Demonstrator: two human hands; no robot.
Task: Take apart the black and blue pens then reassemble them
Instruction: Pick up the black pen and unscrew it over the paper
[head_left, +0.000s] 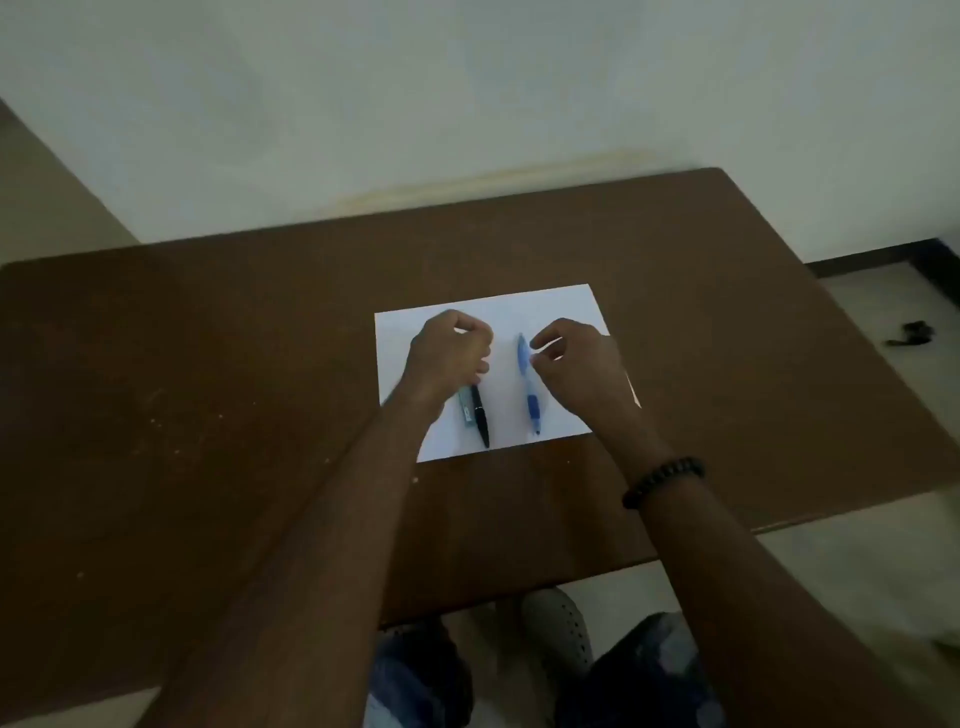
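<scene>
Black pen (479, 415) under curled left hand (447, 358); loosely curled right hand (576, 364) beside blue pen (529, 384).

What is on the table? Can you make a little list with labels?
table: brown table
paper: white sheet lying on the table
black pen: black pen on the sheet, its far end under the left hand
blue pen: blue pen on the sheet, beside the black one
right hand: right hand, fingers curled next to the blue pen; whether it touches is unclear
wrist: dark bead bracelet on the right wrist
</scene>
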